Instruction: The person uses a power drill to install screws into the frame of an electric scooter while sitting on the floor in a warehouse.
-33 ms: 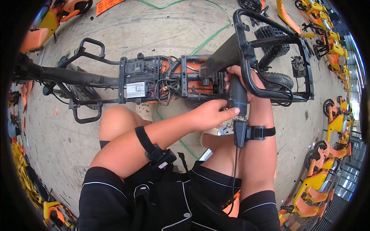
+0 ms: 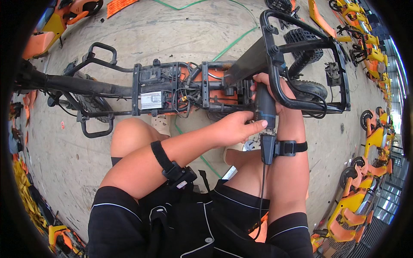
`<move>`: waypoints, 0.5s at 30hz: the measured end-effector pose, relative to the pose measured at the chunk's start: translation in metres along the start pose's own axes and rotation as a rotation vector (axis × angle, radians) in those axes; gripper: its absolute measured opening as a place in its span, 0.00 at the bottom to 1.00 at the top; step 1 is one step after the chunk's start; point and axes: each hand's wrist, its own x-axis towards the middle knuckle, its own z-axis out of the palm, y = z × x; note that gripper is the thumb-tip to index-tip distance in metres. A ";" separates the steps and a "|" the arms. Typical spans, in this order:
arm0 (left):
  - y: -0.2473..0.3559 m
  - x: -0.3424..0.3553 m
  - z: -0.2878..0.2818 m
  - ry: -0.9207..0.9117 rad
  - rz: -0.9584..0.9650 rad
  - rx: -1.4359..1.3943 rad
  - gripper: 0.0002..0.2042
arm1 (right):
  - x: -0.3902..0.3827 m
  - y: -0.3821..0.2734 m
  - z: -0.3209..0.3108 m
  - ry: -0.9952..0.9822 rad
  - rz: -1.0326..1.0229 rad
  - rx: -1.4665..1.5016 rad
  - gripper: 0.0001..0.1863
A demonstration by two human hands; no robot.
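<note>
A dark cylindrical power tool [image 2: 265, 105] with a thin blue band points away from me into the rear part of a stripped scooter frame [image 2: 205, 86]. My right hand [image 2: 272, 84] is closed around its far part, under the bent black tube. My left hand [image 2: 241, 128] grips the near end, thumb on top and fingers mostly hidden beneath. The tool's working tip is hidden by the frame and a slanted black panel [image 2: 247, 62]. By my right wrist, a black box [image 2: 269, 148] with a cable sits against the strap.
The frame lies across in front of my knees, with wiring and a silver-labelled box [image 2: 151, 100] exposed. A black tube loop [image 2: 297, 104] rises close to my right hand. Green strap [image 2: 236, 41] runs over the concrete floor. Yellow and orange scooters [image 2: 365, 189] line the right side.
</note>
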 end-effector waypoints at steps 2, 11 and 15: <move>-0.004 0.002 0.001 0.006 0.011 -0.017 0.24 | 0.000 0.000 0.000 0.006 0.004 -0.012 0.14; -0.005 0.000 -0.001 0.009 0.018 -0.054 0.23 | 0.001 0.001 0.003 0.009 -0.037 -0.006 0.13; -0.002 -0.002 -0.001 0.008 0.025 -0.047 0.22 | 0.000 0.000 0.003 0.013 -0.045 -0.018 0.12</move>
